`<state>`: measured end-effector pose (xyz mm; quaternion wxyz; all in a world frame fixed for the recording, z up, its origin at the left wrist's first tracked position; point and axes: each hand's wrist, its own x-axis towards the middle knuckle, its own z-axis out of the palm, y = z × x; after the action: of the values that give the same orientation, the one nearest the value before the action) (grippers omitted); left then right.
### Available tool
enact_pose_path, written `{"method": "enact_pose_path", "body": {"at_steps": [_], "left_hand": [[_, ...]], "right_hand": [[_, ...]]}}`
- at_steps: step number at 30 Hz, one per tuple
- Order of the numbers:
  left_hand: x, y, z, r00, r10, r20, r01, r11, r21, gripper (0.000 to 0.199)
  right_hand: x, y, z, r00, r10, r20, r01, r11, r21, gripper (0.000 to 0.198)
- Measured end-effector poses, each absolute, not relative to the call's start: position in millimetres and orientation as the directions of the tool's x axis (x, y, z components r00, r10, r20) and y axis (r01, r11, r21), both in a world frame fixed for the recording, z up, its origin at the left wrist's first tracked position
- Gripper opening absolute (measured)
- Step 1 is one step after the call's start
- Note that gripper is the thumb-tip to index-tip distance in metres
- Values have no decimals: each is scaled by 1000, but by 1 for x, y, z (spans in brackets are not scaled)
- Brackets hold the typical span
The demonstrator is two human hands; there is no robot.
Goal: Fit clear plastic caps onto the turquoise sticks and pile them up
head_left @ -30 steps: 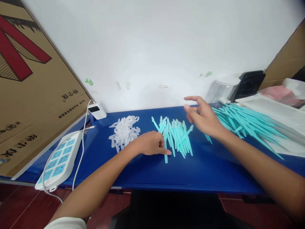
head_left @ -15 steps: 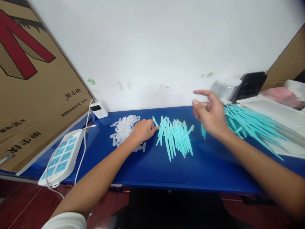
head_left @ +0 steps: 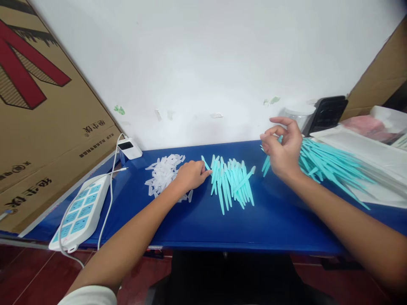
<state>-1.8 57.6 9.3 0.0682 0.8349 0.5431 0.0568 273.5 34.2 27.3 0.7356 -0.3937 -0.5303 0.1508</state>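
Note:
My left hand (head_left: 191, 175) is closed, its thumb and fingertips together, beside a heap of small translucent plastic caps (head_left: 163, 171). A short teal piece (head_left: 205, 162) shows just past its fingers; I cannot tell whether they grip it. To its right lies a group of slim teal sticks with pale tips (head_left: 233, 182), shaped like eyebrow razors, one crossing the others. My right hand (head_left: 284, 150) is raised above the table, thumb and fingers pinched on a slim teal stick (head_left: 266, 165), index finger extended. A bigger pile of teal sticks (head_left: 330, 165) lies beside that wrist.
A white power strip (head_left: 84, 212) with a cable lies at the left on the blue table (head_left: 203, 231). Behind it stand a small white device (head_left: 131, 149) and a large cardboard box (head_left: 57, 127). A clear jar (head_left: 299, 116), a black object (head_left: 329, 114) and white packaging (head_left: 384, 152) occupy the right.
The teal stick at my right hand has tilted, and that hand's fingers have drawn closer together. My left hand has stayed almost still. The view has shifted slightly.

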Motion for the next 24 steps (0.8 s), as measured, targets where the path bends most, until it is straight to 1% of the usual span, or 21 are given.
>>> {"method": "enact_pose_path", "body": {"at_steps": [6, 14, 17, 20, 22, 24], "left_hand": [[-2, 57, 11, 409, 912, 9, 903, -406, 140, 37], [-2, 57, 12, 417, 909, -2, 898, -412, 156, 38], [-3, 56, 18, 413, 910, -45, 900, -399, 176, 43], [-6, 52, 29, 437, 888, -144, 892, -408, 195, 58], [-9, 49, 36, 472, 854, -219, 878, -434, 200, 69], [-11, 46, 40, 509, 819, -263, 860, -471, 196, 77]], "right_hand": [[268, 32, 25, 383, 711, 590, 148, 583, -799, 38], [264, 35, 14, 384, 788, 481, 129, 470, -873, 43], [265, 36, 14, 382, 797, 467, 127, 456, -881, 42], [266, 33, 19, 411, 753, 514, 159, 496, -854, 43], [267, 30, 25, 438, 689, 578, 205, 549, -810, 43], [268, 29, 29, 462, 621, 633, 248, 595, -765, 42]]}}
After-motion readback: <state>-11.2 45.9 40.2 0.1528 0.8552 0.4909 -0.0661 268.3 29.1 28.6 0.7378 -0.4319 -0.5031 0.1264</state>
